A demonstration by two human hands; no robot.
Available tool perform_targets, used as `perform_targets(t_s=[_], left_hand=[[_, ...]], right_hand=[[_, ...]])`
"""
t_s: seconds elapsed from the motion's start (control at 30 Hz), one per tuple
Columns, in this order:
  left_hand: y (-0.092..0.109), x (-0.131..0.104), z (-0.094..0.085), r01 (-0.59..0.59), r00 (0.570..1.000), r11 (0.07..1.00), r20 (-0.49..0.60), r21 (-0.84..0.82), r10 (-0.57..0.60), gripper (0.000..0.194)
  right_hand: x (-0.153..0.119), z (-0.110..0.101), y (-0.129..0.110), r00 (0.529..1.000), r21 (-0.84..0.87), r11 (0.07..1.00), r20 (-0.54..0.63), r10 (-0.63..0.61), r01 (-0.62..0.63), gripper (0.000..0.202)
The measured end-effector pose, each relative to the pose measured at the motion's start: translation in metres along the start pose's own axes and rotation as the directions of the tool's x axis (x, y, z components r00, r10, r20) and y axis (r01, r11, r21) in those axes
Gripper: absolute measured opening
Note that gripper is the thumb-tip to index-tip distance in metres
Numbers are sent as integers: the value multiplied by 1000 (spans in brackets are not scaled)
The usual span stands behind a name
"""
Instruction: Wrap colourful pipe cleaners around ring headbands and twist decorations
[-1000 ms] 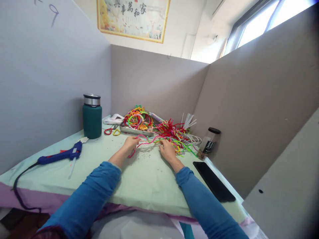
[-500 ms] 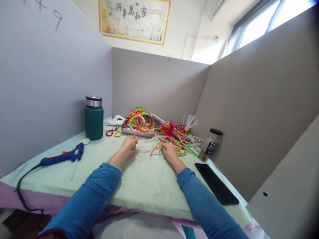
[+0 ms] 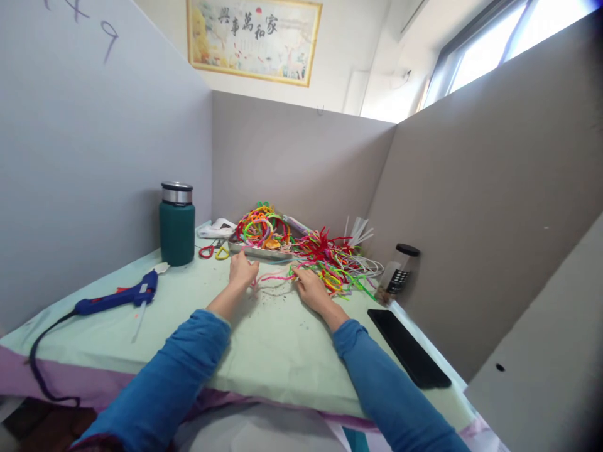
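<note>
Left hand, head view: I see this hand (image 3: 244, 271) narrowed, pinching a pink fuzzy stem (image 3: 277, 277).
Right hand: I see this hand (image 3: 311, 290) narrowed too, fingertips on the stem's other end.
Pink stem: between both hands, above the table (image 3: 282, 358).
Behind: metal tray (image 3: 264, 253), coloured stem pile (image 3: 326, 246).
Left side: blue glue gun (image 3: 115, 300), green bottle (image 3: 177, 233).

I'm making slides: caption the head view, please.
Pink strands between left hand and right hand, a colourful heap behind.
</note>
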State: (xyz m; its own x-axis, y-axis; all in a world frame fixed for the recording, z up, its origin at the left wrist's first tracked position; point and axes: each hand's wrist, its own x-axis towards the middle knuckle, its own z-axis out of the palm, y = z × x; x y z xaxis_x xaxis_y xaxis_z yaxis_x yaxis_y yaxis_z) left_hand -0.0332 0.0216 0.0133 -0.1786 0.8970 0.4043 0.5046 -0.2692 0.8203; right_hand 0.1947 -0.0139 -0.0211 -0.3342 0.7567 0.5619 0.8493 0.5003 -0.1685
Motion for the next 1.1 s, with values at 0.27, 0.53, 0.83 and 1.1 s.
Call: perform_targets(t_s=[0.27, 0.53, 0.83, 1.1], left_hand=[[22, -26, 12, -387, 865, 919, 375, 73, 334, 40], [31, -32, 8, -65, 727, 958, 644, -281, 238, 46], [30, -18, -14, 304, 846, 445, 453, -842, 280, 28], [34, -8, -34, 205, 933, 133, 234, -970, 274, 16]], right_hand=[[3, -5, -14, 990, -26, 998, -130, 54, -58, 31], [7, -1, -17, 988, -54, 994, -132, 86, -93, 20], [7, 0, 12, 880, -126, 871, -65, 471, -475, 27], [18, -6, -29, 963, -186, 951, -153, 221, -247, 26]])
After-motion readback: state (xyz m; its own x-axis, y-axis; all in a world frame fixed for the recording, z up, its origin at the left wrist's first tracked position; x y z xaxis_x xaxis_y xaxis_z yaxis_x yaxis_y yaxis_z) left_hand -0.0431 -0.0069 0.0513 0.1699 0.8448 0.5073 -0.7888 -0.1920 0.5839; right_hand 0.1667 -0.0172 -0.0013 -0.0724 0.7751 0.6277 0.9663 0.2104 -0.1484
